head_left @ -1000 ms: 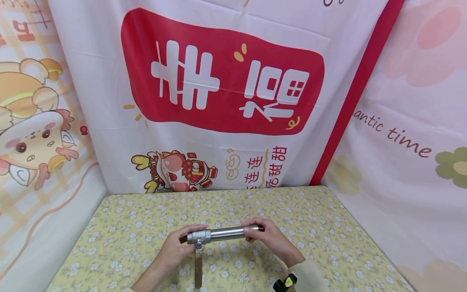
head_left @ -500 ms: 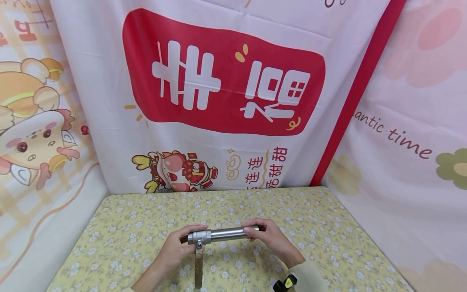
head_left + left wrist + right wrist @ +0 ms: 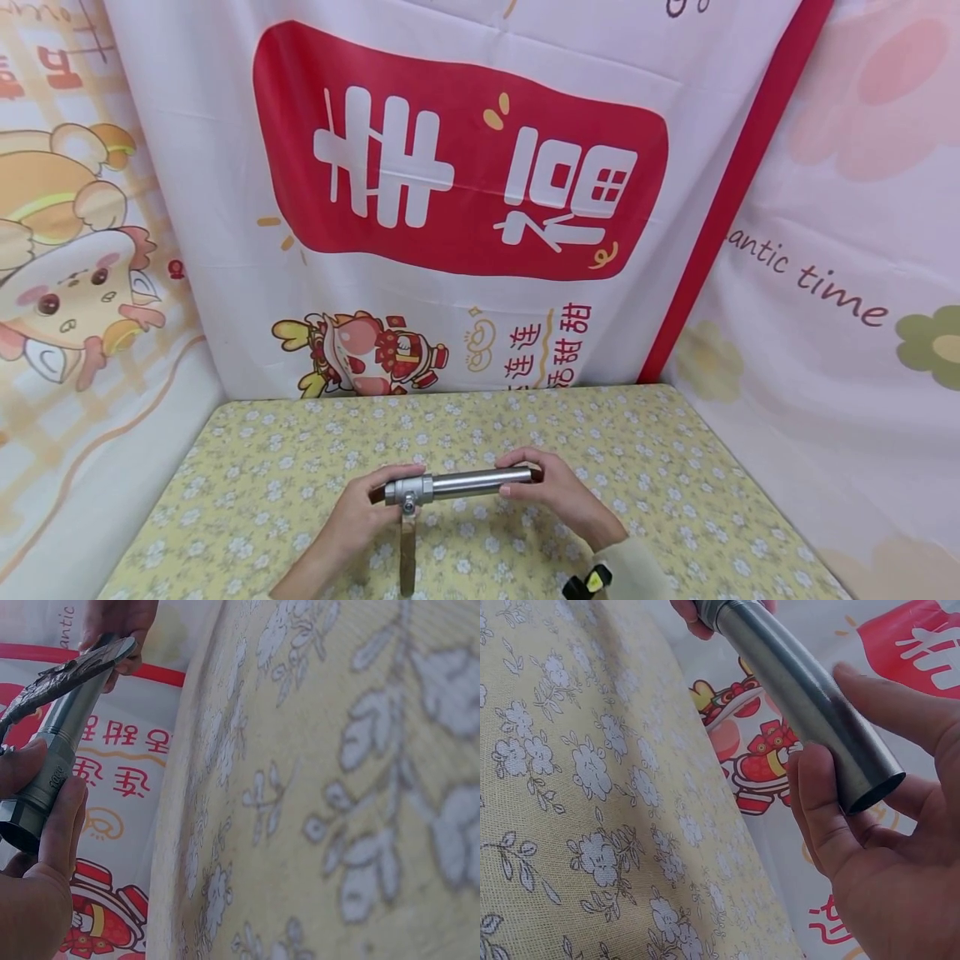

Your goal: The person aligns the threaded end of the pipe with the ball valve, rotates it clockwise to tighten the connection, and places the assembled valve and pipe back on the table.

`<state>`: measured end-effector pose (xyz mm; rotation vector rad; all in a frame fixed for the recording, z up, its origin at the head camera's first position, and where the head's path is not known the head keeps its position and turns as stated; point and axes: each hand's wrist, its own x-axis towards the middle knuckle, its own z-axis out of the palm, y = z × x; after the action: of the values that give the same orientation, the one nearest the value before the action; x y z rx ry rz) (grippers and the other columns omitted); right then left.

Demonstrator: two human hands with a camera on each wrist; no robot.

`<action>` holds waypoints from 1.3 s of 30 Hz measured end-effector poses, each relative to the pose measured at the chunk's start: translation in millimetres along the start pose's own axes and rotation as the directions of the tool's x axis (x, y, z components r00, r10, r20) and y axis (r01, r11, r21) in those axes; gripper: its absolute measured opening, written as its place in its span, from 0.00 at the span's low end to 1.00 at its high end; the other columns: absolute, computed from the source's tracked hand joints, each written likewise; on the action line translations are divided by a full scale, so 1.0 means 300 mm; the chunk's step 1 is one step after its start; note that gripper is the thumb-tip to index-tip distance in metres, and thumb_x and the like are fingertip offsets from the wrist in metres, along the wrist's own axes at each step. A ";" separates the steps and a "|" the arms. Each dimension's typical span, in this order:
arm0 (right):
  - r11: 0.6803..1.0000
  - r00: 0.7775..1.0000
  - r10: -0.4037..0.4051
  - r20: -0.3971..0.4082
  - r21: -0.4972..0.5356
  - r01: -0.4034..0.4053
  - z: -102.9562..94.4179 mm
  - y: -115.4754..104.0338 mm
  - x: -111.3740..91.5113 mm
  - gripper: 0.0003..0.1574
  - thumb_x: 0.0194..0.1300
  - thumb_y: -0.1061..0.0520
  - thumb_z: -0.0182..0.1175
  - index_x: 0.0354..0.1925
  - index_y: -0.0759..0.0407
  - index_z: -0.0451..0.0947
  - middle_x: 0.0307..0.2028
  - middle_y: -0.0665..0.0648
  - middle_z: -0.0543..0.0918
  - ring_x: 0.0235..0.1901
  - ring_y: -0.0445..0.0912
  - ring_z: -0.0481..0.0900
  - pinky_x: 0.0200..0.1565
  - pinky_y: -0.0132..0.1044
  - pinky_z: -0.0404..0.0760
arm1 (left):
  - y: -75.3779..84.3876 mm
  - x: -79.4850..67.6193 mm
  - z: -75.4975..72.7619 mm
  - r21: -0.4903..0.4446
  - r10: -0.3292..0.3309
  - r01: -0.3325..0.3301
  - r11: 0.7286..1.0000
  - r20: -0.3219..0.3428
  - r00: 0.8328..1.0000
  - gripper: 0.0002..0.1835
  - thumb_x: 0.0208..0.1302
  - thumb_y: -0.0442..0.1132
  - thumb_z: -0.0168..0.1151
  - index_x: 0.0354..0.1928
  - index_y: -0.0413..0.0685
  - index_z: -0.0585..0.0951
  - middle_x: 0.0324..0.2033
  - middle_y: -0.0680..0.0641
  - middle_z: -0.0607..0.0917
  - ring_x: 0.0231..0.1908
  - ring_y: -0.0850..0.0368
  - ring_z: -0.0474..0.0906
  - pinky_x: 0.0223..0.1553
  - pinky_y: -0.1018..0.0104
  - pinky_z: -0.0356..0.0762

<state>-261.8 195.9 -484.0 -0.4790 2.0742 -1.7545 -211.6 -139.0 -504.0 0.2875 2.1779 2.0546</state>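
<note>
A silver metal ball valve (image 3: 406, 489) is joined to a smooth steel pipe (image 3: 477, 482), both held above the table. My left hand (image 3: 362, 510) grips the valve body, thumb on one side and fingers on the other. From the valve a lever handle (image 3: 407, 557) points toward me; its worn, dark covering (image 3: 64, 682) shows in the left wrist view. Around the pipe's free end, my right hand (image 3: 561, 493) has its fingers curled, with the fingertips (image 3: 815, 761) at the tube wall. The pipe's open mouth (image 3: 873, 793) faces my right palm.
A yellow flowered cloth (image 3: 300, 450) covers the table. Behind it hangs a white curtain (image 3: 225, 333) with red printing, and patterned curtains stand at left and right. A dark strap with a yellow patch (image 3: 587, 582) sits at my right sleeve (image 3: 633, 567).
My right thumb and fingers have spread a little, the thumb shifting from over the pipe to its near side. The valve, pipe and left hand stay almost in place.
</note>
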 end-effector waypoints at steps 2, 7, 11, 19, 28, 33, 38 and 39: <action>1.000 1.000 -0.002 0.019 0.005 0.002 -0.002 0.000 -0.002 0.28 0.73 0.61 0.71 0.66 0.69 0.79 0.60 0.70 0.84 0.50 0.46 0.86 0.54 0.42 0.87 | 0.000 0.000 -0.001 0.001 -0.005 0.005 1.000 -0.003 1.000 0.29 0.67 0.30 0.74 0.70 0.39 0.83 0.72 0.31 0.79 0.54 0.48 0.83 0.44 0.64 0.88; 1.000 0.999 -0.019 0.040 0.009 0.019 -0.005 0.003 -0.001 0.25 0.73 0.65 0.70 0.66 0.66 0.79 0.60 0.73 0.82 0.50 0.48 0.85 0.52 0.39 0.88 | 0.001 0.001 -0.003 0.022 -0.015 0.015 1.000 -0.008 1.000 0.28 0.68 0.29 0.72 0.70 0.40 0.83 0.72 0.31 0.78 0.54 0.48 0.83 0.42 0.63 0.87; 0.999 0.998 -0.040 0.047 0.018 0.039 -0.005 0.007 0.001 0.24 0.74 0.67 0.68 0.65 0.64 0.79 0.61 0.74 0.80 0.50 0.48 0.84 0.52 0.39 0.88 | 0.001 0.001 -0.005 0.034 -0.017 0.017 0.999 -0.004 1.000 0.28 0.68 0.29 0.71 0.70 0.40 0.83 0.72 0.31 0.78 0.54 0.48 0.83 0.42 0.63 0.87; 0.999 0.999 -0.047 0.027 -0.002 0.047 -0.006 0.008 -0.002 0.23 0.73 0.62 0.71 0.64 0.62 0.80 0.61 0.74 0.80 0.50 0.48 0.83 0.51 0.39 0.87 | 0.001 -0.001 -0.006 0.024 -0.020 0.020 1.000 0.002 1.000 0.28 0.69 0.29 0.70 0.71 0.40 0.82 0.73 0.31 0.77 0.54 0.48 0.83 0.42 0.63 0.87; 1.000 1.000 -0.013 0.015 -0.015 0.013 -0.009 0.007 0.001 0.27 0.76 0.60 0.69 0.68 0.69 0.77 0.62 0.72 0.80 0.50 0.46 0.85 0.55 0.45 0.88 | 0.005 -0.003 -0.002 0.020 -0.030 0.030 0.999 -0.007 1.000 0.28 0.68 0.28 0.70 0.71 0.40 0.82 0.73 0.31 0.77 0.54 0.48 0.82 0.42 0.62 0.87; 1.000 1.000 0.010 0.003 -0.020 -0.010 -0.009 0.004 0.000 0.27 0.77 0.58 0.68 0.67 0.68 0.78 0.63 0.67 0.81 0.49 0.46 0.86 0.55 0.46 0.87 | 0.006 -0.001 0.000 0.034 -0.019 0.020 0.999 -0.005 1.000 0.28 0.68 0.29 0.71 0.70 0.40 0.83 0.72 0.31 0.78 0.54 0.48 0.83 0.42 0.62 0.87; 1.000 1.000 0.016 -0.011 -0.012 -0.016 -0.006 0.000 -0.003 0.25 0.78 0.57 0.68 0.66 0.66 0.80 0.63 0.68 0.82 0.47 0.45 0.86 0.51 0.41 0.87 | 0.007 0.001 0.002 0.051 -0.006 0.006 0.999 -0.006 1.000 0.27 0.67 0.30 0.73 0.69 0.42 0.84 0.71 0.31 0.79 0.54 0.47 0.84 0.43 0.62 0.87; 1.000 1.000 0.016 -0.015 -0.009 -0.016 -0.006 -0.001 -0.003 0.25 0.78 0.57 0.68 0.66 0.67 0.80 0.63 0.68 0.82 0.46 0.45 0.86 0.50 0.40 0.87 | 0.008 0.001 0.003 0.052 -0.005 0.006 0.999 -0.007 1.000 0.27 0.67 0.31 0.73 0.69 0.42 0.84 0.71 0.31 0.79 0.55 0.47 0.84 0.43 0.62 0.88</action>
<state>-261.8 197.8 -483.4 -0.4521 2.0914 -1.7453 -211.6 -138.0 -501.8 0.2803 2.2358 2.0015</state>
